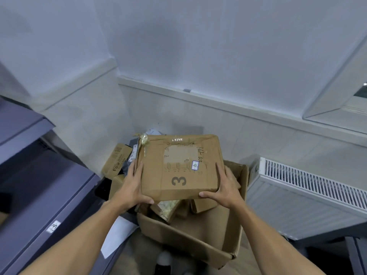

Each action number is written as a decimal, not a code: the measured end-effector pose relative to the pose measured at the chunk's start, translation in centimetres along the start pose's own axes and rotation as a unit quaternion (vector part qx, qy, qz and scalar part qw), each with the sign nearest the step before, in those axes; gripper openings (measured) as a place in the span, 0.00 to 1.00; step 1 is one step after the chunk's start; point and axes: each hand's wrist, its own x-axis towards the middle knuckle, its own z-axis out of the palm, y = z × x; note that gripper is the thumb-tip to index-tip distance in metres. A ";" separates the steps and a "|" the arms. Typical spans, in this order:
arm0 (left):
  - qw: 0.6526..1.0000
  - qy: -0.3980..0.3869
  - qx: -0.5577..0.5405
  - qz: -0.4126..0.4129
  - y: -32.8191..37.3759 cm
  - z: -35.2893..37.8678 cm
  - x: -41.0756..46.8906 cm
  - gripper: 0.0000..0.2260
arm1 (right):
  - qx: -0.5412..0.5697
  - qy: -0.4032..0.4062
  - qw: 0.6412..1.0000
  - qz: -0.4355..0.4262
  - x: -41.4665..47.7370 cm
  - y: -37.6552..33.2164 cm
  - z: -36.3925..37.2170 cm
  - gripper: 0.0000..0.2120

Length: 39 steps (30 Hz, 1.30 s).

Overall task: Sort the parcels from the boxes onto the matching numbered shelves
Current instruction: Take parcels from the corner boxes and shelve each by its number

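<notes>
Grey shelving (49, 185) stood at the far left, next to the tiled wall. Just right of it a small brown carton (117, 160) leaned among other packets on the floor, and a white sheet (117, 237) lay nearer the person.

Left hand (132, 187): fingers laid up the left side of the parcel (178, 167), thumb curled round its near left corner, gripping it.

Parcel: flat, worn cardboard, held roughly level and squarely between the two hands, top face toward the camera. A printed "3" showed near the near edge, with a small white sticker and handwritten marks toward the right side. Torn tape clung to the far left corner. It hung above the open cardboard box (190, 239), clear of the smaller parcels lying inside.

Right hand (224, 187): mirror of the left, fingers up the right side, thumb wrapped on the near right corner, likewise gripping the parcel.

White radiator (309, 195) stood against the wall, just beside the box's right wall.
</notes>
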 end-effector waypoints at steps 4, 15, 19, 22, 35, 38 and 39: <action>0.999 0.020 -0.004 -0.029 -0.7 -1.7 -2.5 0.70 | -0.026 -0.022 0.999 -0.021 0.7 -2.8 0.1 0.70; 0.993 0.096 -0.031 -0.055 -3.8 -5.7 -11.3 0.74 | -0.075 -0.055 0.991 -0.098 -1.0 -11.2 2.4 0.68; 0.988 0.131 -0.034 -0.080 -6.0 -6.9 -15.9 0.73 | -0.085 -0.055 0.986 -0.132 -3.2 -14.2 4.5 0.69; 0.984 0.145 -0.049 -0.092 -8.0 -7.1 -19.8 0.73 | -0.096 -0.072 0.982 -0.149 -5.4 -16.3 6.4 0.67; 0.959 0.212 -0.052 -0.180 -10.2 -7.0 -33.6 0.66 | -0.116 -0.116 0.954 -0.252 -12.1 -22.4 11.9 0.65; 0.948 0.227 -0.047 -0.217 -9.2 -6.7 -35.8 0.66 | -0.120 -0.140 0.944 -0.275 -12.5 -23.1 12.2 0.64; 0.944 0.234 -0.044 -0.230 -8.8 -6.4 -36.4 0.66 | -0.121 -0.147 0.940 -0.284 -12.5 -23.1 12.3 0.64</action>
